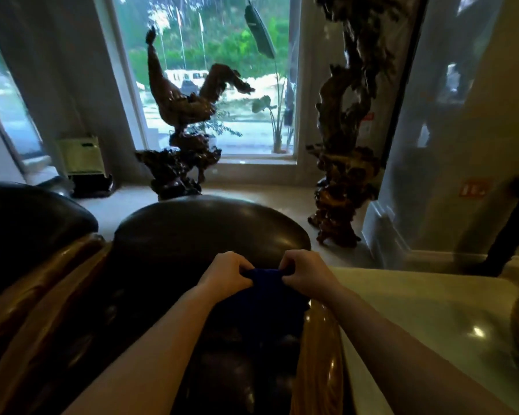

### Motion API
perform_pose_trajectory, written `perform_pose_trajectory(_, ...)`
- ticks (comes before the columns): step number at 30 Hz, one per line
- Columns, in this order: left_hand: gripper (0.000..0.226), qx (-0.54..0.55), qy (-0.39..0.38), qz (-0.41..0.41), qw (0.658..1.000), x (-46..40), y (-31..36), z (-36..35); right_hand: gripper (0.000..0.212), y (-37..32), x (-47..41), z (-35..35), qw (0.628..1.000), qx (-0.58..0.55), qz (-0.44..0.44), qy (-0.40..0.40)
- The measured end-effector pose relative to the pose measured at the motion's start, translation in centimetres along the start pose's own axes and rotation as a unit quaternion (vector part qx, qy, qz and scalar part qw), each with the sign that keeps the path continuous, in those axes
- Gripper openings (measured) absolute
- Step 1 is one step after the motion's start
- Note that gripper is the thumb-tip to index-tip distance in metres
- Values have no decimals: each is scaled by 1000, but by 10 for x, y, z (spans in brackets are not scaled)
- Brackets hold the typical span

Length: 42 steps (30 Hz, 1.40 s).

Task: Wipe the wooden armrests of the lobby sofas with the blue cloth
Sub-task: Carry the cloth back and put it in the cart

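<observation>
Item: blue cloth (264,290), dark, held up over the seat of a dark leather sofa (210,232); top edge stretched between both hands, remainder hanging toward the cushions.
Left hand (226,272): fingers curled, pinching the cloth's upper left corner.
Right hand (304,272): fingers curled, pinching the upper right corner.
Wooden armrest (321,354): glossy, just right of the hanging cloth, apparently untouched by it. Second wooden armrest (42,283) at left, well apart from the hands.
Nearby: carved root sculpture (342,181) on the floor behind the sofa; pale side table (417,310) beside the right armrest.
Risks, judged: loose pinch letting a corner drop onto the seat; unfolded cloth dragging over leather instead of wood; polished surface hiding missed streaks in dim light.
</observation>
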<state>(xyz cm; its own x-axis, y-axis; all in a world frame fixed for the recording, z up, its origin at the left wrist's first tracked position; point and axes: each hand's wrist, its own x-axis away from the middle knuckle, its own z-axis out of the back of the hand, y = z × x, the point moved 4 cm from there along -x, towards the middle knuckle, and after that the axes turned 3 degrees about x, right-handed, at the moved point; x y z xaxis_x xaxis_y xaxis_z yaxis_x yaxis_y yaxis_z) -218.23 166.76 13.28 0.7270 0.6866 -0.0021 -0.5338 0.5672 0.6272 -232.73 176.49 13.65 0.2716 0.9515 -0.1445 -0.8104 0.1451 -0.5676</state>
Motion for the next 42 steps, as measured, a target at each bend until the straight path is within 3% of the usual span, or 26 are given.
perform_pose_trajectory(2,18,-16,40,-9,999,15,5,45,31,-42,-15,15,999,0,40,1)
perform_pose_trajectory(5,20,-41,95,-4,995,47,5,104,20,-103,-34,21,996,0,94,-10)
perform_pose_trajectory(9,21,-58,157,34,985,101,-17,176,22,-190,-54,7,983,11,184,-23)
perform_pose_trajectory(13,23,-66,196,77,975,159,-48,228,11,-266,-61,-25,969,-2,246,-31)
perform_pose_trajectory(28,18,-80,294,209,929,426,-244,411,28,-592,-39,-224,903,-48,395,-163)
perform_pose_trajectory(35,24,-128,301,269,906,521,-340,489,11,-725,-31,-321,871,-75,443,-200)
perform_pose_trajectory(42,20,-95,348,292,886,579,-451,552,11,-836,-60,-417,836,-82,497,-219)
